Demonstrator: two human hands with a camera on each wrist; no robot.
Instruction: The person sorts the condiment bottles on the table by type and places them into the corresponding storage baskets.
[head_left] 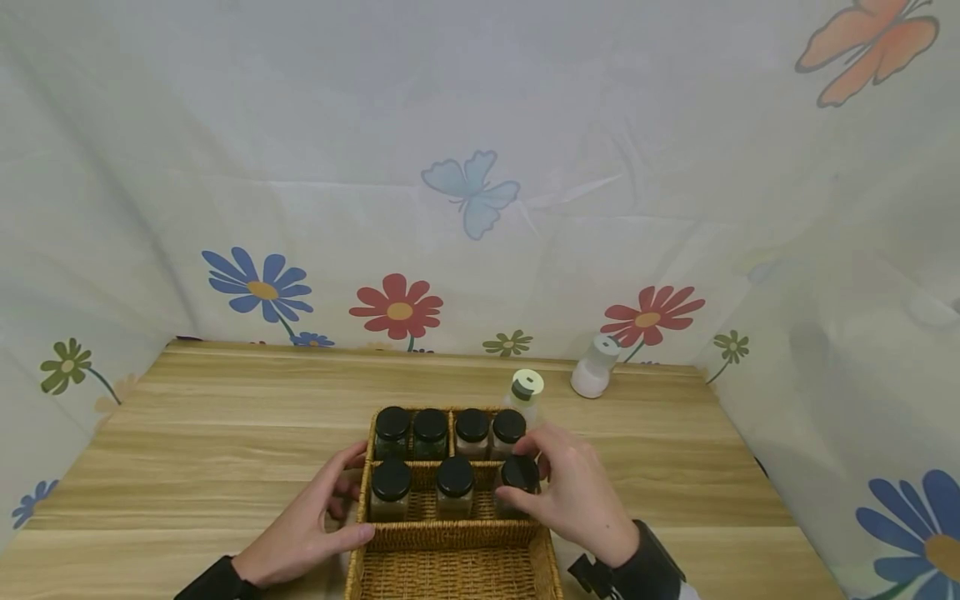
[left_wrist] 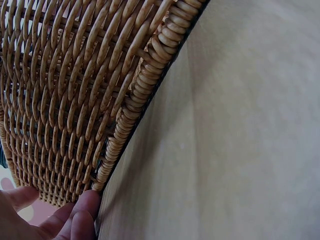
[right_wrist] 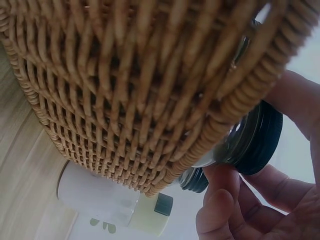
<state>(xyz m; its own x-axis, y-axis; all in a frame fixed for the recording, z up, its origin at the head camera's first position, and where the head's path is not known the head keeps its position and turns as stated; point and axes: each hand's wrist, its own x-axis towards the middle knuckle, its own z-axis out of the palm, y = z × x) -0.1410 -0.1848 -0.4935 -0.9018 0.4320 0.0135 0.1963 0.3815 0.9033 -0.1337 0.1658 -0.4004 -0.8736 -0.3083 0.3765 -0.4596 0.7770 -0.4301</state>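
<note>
My right hand (head_left: 577,492) grips a small clear jar with a black lid (head_left: 521,472) at the right end of the wicker basket's middle row. Thumb and fingers lie on either side of the jar's dark lid (right_wrist: 270,137) in the right wrist view, above the basket's rim. My left hand (head_left: 307,525) rests along the left side of the basket (head_left: 450,575), its thumb on the rim. In the left wrist view, fingertips (left_wrist: 86,202) touch the lower edge of the woven wall (left_wrist: 75,100). Two more black-lidded jars, one at left (head_left: 391,482) and one in the centre (head_left: 455,478), share that row.
Several black-lidded jars, such as a dark-filled one (head_left: 431,427), fill the basket's back compartments. Behind the basket stands a white bottle with a pale yellow-green cap (head_left: 528,383). A second white bottle (head_left: 592,375) is farther right, near the cloth backdrop (head_left: 480,275), on the wooden table (head_left: 247,417).
</note>
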